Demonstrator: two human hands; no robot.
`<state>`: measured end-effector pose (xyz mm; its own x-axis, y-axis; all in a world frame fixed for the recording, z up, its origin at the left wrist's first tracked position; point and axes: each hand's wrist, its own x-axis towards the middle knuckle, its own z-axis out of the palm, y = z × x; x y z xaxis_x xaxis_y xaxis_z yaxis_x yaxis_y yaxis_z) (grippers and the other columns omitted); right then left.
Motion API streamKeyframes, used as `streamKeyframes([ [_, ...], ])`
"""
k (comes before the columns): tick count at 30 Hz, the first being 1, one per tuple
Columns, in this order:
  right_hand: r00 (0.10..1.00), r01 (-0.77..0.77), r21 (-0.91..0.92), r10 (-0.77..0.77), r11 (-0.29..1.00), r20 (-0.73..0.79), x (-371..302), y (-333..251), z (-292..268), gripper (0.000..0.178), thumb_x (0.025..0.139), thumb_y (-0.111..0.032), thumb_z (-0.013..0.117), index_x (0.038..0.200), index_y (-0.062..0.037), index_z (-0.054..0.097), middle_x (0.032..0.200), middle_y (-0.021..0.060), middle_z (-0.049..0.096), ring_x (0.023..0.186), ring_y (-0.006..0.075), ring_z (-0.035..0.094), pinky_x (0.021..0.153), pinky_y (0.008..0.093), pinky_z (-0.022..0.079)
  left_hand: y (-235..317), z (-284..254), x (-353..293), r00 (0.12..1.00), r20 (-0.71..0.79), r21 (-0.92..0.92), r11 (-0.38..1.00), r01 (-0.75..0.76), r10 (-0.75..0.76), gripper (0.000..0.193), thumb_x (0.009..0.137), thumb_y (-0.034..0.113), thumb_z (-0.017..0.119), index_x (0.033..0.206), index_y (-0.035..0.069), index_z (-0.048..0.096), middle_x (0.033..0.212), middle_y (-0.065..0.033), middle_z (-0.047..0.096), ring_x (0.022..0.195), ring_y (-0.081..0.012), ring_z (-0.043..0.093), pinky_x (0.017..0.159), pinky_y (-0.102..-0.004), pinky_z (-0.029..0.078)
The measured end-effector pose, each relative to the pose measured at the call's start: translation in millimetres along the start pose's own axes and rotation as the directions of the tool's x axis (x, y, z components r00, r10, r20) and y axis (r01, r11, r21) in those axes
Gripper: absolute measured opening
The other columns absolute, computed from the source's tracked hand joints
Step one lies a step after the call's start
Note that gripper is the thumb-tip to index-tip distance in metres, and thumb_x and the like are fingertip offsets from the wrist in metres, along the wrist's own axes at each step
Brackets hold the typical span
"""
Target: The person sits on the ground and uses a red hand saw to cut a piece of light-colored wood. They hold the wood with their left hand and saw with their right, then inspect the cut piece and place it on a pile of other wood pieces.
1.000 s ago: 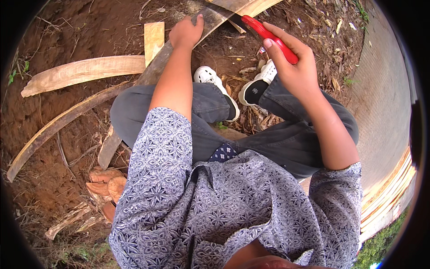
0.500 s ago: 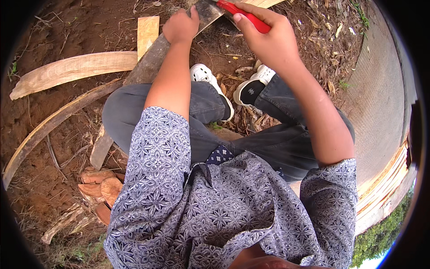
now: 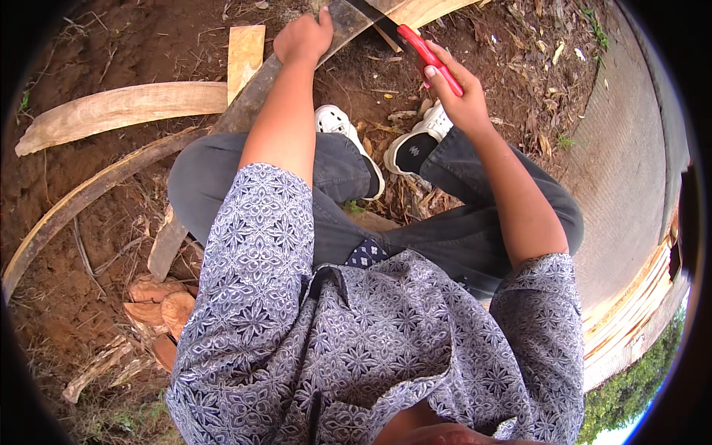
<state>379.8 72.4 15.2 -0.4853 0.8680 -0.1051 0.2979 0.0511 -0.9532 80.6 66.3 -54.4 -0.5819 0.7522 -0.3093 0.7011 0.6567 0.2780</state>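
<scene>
My right hand (image 3: 461, 99) is wrapped round the red handle of a handsaw (image 3: 430, 58). The saw's dark blade runs up and left from the handle, lying across a long, grey-brown wooden plank (image 3: 256, 89). On that plank, my left hand (image 3: 302, 38) grips the edge with its thumb pointing up, left of the blade. A pale strip of wood (image 3: 430, 9) extends to the right beyond the blade. The blade's far end runs out at the top of the view.
A pale curved board (image 3: 122, 115) and a narrow curved strip (image 3: 81, 194) lie on the soil at left, near a short pale block (image 3: 245, 55). Cut wood pieces (image 3: 159, 304) are heaped at lower left. At right is a large grey sheet (image 3: 619, 163). My white shoes (image 3: 335, 122) are below the plank.
My right hand has drawn the saw back toward me and slightly right, so more blade shows beside the plank. My left hand stays on the plank with hardly any shift.
</scene>
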Motion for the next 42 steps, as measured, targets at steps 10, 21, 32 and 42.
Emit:
streamKeyframes([
  [10, 0.999, -0.012, -0.122, 0.018, 0.992, 0.050, -5.8, -25.0, -4.9, 0.045, 0.100, -0.026, 0.071, 0.143, -0.0169, 0.063, 0.108, 0.0086, 0.075, 0.094, 0.0097, 0.065, 0.089, 0.0286, 0.052, 1.2, -4.7, 1.3, 0.997, 0.067, 0.008, 1.000, 0.029, -0.029, 0.065, 0.102, 0.063, 0.032, 0.127, 0.018, 0.072, 0.128, -0.0177, 0.071, 0.122, -0.0367, 0.066, 0.099, -0.0504, 0.052],
  [21, 0.995, 0.048, -0.222, -0.027, 0.974, 0.099, -66.4, -81.0, -51.7, 0.046, 0.102, -0.018, 0.067, 0.147, -0.0095, 0.058, 0.113, 0.0091, 0.075, 0.096, 0.0090, 0.066, 0.089, 0.0280, 0.052, -9.0, -6.4, 17.8, 0.987, 0.159, 0.027, 0.999, 0.020, -0.024, 0.068, 0.103, 0.062, 0.029, 0.128, 0.017, 0.073, 0.134, -0.0181, 0.068, 0.127, -0.0368, 0.062, 0.104, -0.0502, 0.048],
  [32, 0.998, -0.039, -0.159, 0.045, 0.987, 0.039, 34.0, -89.2, -3.8, 0.041, 0.100, -0.025, 0.070, 0.138, -0.0104, 0.066, 0.095, 0.0053, 0.074, 0.082, 0.0061, 0.063, 0.077, 0.0245, 0.052, -22.5, 7.0, 39.3, 0.976, 0.216, -0.057, 0.998, 0.009, 0.003, 0.071, 0.103, 0.060, 0.028, 0.138, 0.012, 0.066, 0.145, -0.0213, 0.059, 0.137, -0.0390, 0.054, 0.114, -0.0511, 0.040],
  [42, 0.988, 0.135, 0.001, -0.134, 0.991, 0.075, 34.7, -17.4, 1.0, 0.046, 0.101, -0.026, 0.070, 0.144, -0.0136, 0.062, 0.104, 0.0046, 0.074, 0.089, 0.0088, 0.063, 0.084, 0.0279, 0.052, -18.6, -1.8, 39.7, 0.963, 0.270, -0.066, 0.997, 0.036, -0.017, 0.071, 0.103, 0.060, 0.030, 0.138, 0.010, 0.066, 0.145, -0.0215, 0.059, 0.138, -0.0387, 0.053, 0.115, -0.0505, 0.040],
])
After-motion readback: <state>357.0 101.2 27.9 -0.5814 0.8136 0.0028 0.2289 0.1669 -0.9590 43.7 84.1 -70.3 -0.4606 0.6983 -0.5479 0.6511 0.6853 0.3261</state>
